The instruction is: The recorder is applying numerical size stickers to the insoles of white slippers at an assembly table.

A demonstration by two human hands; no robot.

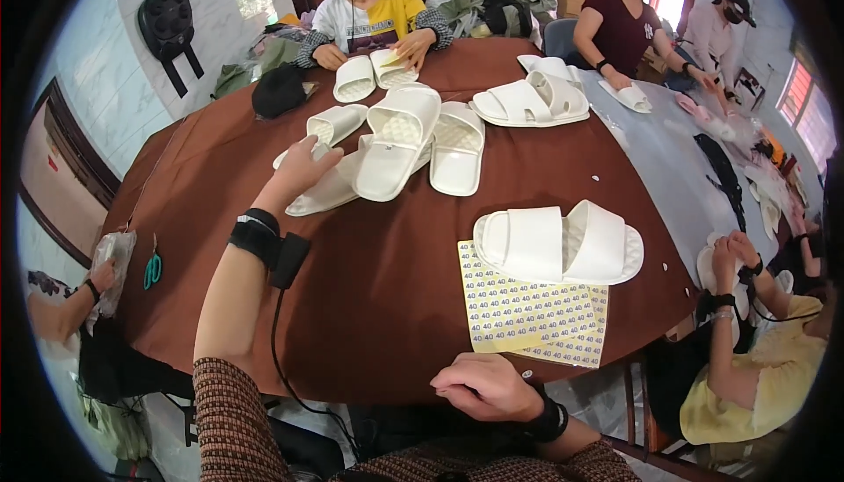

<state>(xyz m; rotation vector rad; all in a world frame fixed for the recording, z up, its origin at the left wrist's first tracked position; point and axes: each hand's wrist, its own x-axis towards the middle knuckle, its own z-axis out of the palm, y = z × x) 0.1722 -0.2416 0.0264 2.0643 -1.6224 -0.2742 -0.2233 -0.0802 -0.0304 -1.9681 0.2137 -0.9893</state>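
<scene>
My left hand (pixel 303 170) stretches out to a group of white slippers at the table's middle left. Its fingers close round the edge of a white slipper (pixel 280 160), which the hand mostly covers. Right beside it lie a tilted slipper (pixel 327 188), a large slipper (pixel 397 144) resting on others, and one more slipper (pixel 457 152). At the near edge, my right hand (pixel 489 387) is curled closed; its inside is hidden. Just beyond it, yellow-and-white sticker sheets (pixel 527 319) lie partly under a pair of white slippers (pixel 554 243).
Across the brown-covered table (pixel 369 289), a person handles two slippers (pixel 355 78). More slippers (pixel 532 100) lie at the far right. A black cap (pixel 280 94) and green scissors (pixel 153 269) are on the left. People work along a grey-covered table (pixel 655 144) to the right.
</scene>
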